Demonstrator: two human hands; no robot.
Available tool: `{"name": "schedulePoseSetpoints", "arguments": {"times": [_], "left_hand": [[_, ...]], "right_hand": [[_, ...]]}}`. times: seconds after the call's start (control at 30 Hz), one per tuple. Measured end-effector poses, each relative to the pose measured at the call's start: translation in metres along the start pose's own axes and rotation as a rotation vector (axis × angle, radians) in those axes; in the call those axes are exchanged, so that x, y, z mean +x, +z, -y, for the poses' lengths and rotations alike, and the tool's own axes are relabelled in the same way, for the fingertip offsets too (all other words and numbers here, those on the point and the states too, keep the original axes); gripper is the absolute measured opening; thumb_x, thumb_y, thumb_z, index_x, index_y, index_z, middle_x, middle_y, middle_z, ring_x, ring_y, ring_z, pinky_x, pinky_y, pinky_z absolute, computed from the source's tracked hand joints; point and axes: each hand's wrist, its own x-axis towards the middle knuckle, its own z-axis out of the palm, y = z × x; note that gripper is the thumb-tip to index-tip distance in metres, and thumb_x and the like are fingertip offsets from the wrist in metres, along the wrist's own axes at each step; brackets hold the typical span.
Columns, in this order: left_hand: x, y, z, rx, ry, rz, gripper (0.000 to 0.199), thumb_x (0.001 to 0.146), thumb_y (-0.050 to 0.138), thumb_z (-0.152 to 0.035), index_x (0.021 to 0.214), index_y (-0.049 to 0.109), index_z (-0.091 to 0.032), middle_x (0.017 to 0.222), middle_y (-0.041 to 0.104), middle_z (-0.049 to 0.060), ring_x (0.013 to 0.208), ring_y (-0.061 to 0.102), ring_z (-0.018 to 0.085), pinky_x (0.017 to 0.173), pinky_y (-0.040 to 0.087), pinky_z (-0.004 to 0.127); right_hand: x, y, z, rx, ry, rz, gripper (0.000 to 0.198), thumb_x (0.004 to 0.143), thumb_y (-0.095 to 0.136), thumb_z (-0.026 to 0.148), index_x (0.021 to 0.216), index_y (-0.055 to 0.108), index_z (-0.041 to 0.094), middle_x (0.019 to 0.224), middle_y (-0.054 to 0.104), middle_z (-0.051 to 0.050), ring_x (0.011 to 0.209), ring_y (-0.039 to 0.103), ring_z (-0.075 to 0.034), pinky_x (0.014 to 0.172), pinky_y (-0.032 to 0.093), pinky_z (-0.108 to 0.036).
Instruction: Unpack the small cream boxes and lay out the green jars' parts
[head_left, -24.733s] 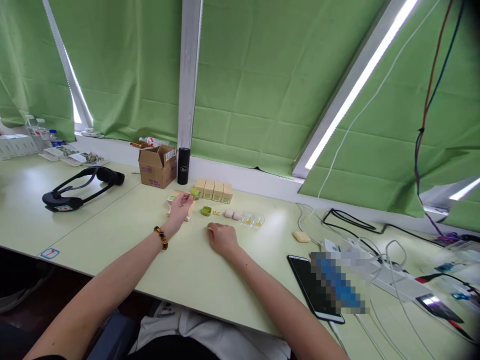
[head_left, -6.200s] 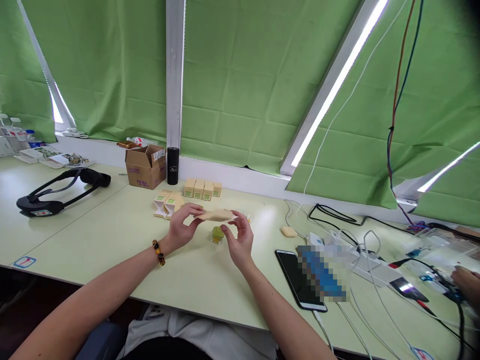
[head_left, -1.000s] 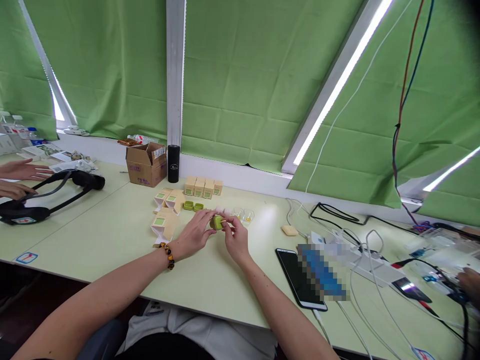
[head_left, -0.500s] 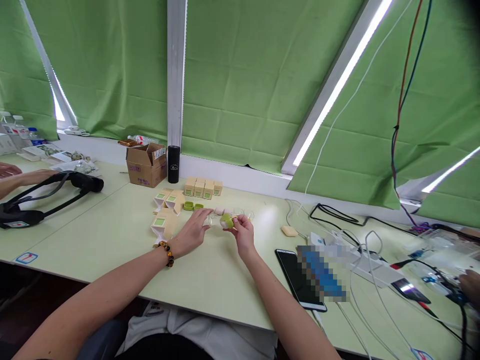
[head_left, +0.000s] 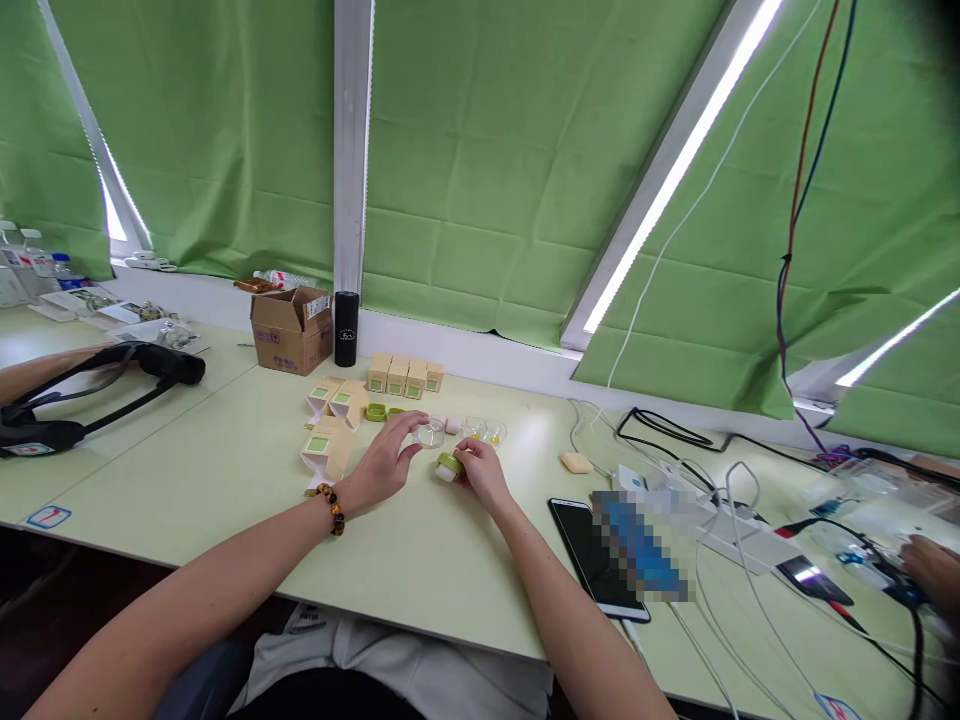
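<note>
My left hand, with a beaded bracelet on its wrist, has thumb and fingers around the left side of a small clear cup on the table. My right hand pinches a small green, round-cornered piece with a white part, tilted, just in front of the cup. A pale pink piece lies behind it. Beside that stand two clear cups with a bit of yellow in them. Two green pieces rest beyond my left hand, the right one partly hidden by it.
Opened cartons lie left of my left hand, with a row of small boxes behind. A cardboard box and black tumbler stand farther back. To the right are a phone, cables and a power strip. Other people's hands show at both sides.
My right hand has brought the green piece down and slightly toward me, turning it so its white part faces forward and down. My left hand has stayed almost still at the clear cup.
</note>
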Motion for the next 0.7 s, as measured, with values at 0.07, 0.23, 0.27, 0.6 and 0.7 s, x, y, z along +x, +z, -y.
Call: {"name": "schedulePoseSetpoints", "arguments": {"times": [0.07, 0.23, 0.27, 0.6, 0.7], "left_hand": [[0.0, 0.0, 0.0, -0.004, -0.025, -0.008, 0.041, 0.101, 0.058, -0.024, 0.141, 0.06, -0.026, 0.144, 0.06, 0.014, 0.138, 0.053, 0.03, 0.117, 0.045, 0.052], [-0.003, -0.001, 0.009, 0.057, -0.146, -0.001, 0.023, 0.097, 0.063, -0.027, 0.119, 0.07, -0.024, 0.128, 0.068, 0.012, 0.128, 0.058, 0.032, 0.115, 0.042, 0.052], [-0.004, -0.001, 0.012, 0.067, -0.173, 0.024, 0.02, 0.096, 0.064, -0.028, 0.114, 0.07, -0.024, 0.121, 0.069, 0.011, 0.12, 0.061, 0.031, 0.112, 0.045, 0.05], [-0.008, 0.001, 0.008, -0.003, -0.224, 0.151, 0.06, 0.079, 0.085, -0.032, 0.135, 0.065, -0.026, 0.139, 0.064, 0.013, 0.132, 0.055, 0.038, 0.116, 0.039, 0.053], [-0.002, 0.001, -0.004, 0.008, -0.143, 0.137, 0.065, 0.08, 0.087, -0.036, 0.14, 0.063, -0.027, 0.14, 0.064, 0.013, 0.133, 0.054, 0.037, 0.118, 0.037, 0.055]], "right_hand": [[-0.001, 0.001, 0.001, -0.006, -0.002, -0.004, 0.012, 0.065, 0.063, 0.035, 0.068, 0.058, 0.024, 0.049, 0.056, 0.005, 0.038, 0.052, -0.016, 0.035, 0.036, -0.026], [-0.002, 0.002, 0.002, 0.002, -0.045, -0.036, 0.013, 0.067, 0.064, 0.036, 0.068, 0.058, 0.024, 0.049, 0.054, 0.005, 0.038, 0.05, -0.016, 0.035, 0.034, -0.026], [-0.003, 0.002, 0.003, 0.012, -0.064, -0.05, 0.014, 0.068, 0.064, 0.037, 0.068, 0.057, 0.025, 0.05, 0.054, 0.005, 0.039, 0.049, -0.015, 0.036, 0.035, -0.026], [-0.02, 0.011, 0.015, 0.092, -0.343, -0.08, 0.026, 0.085, 0.066, 0.047, 0.077, 0.06, 0.024, 0.065, 0.055, 0.004, 0.057, 0.05, -0.014, 0.053, 0.045, -0.027], [-0.029, 0.019, 0.017, 0.033, -0.456, -0.058, 0.025, 0.093, 0.064, 0.047, 0.085, 0.062, 0.024, 0.073, 0.06, 0.002, 0.065, 0.055, -0.016, 0.061, 0.049, -0.029]]}}
